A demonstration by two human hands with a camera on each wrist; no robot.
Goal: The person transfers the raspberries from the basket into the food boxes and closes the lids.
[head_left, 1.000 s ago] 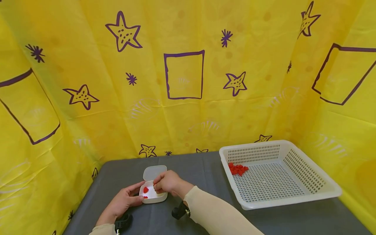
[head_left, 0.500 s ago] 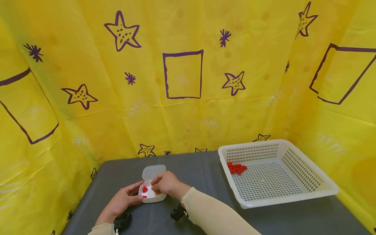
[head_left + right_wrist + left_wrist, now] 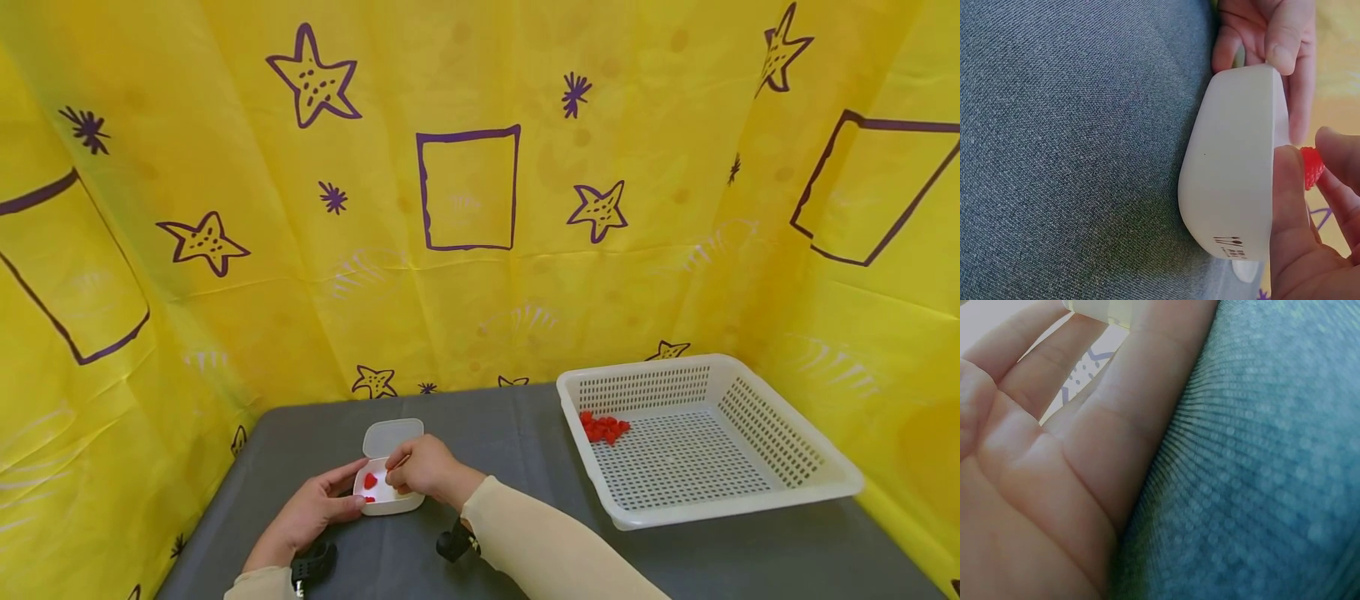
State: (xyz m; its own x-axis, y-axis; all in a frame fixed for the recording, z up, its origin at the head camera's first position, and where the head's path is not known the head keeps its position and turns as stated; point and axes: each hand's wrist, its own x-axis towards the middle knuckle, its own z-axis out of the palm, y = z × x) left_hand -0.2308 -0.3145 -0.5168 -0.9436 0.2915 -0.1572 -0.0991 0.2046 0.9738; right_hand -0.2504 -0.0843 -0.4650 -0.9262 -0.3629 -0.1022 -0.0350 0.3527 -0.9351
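Note:
A small white lunch box (image 3: 396, 507) stands on the dark table, its lid (image 3: 393, 438) folded back behind it. My left hand (image 3: 311, 510) grips the box's left side, thumb at the near corner and fingers toward the back. Inside lie a red raspberry (image 3: 370, 481) and another bit of red by the front left corner. Over the right part of the box is my right hand (image 3: 426, 468). In the right wrist view it pinches a bumpy red raspberry (image 3: 1312, 167) between thumb and fingers at the rim. The left wrist view shows mostly palm and fingers, with a pale edge of the box (image 3: 1099, 310).
A large white plastic basket (image 3: 738, 510) stands at the right of the grey-covered table (image 3: 502, 433). A pile of several red raspberries (image 3: 603, 429) lies in its left corner. Yellow cloth (image 3: 465, 325) with purple drawings hangs behind and at both sides.

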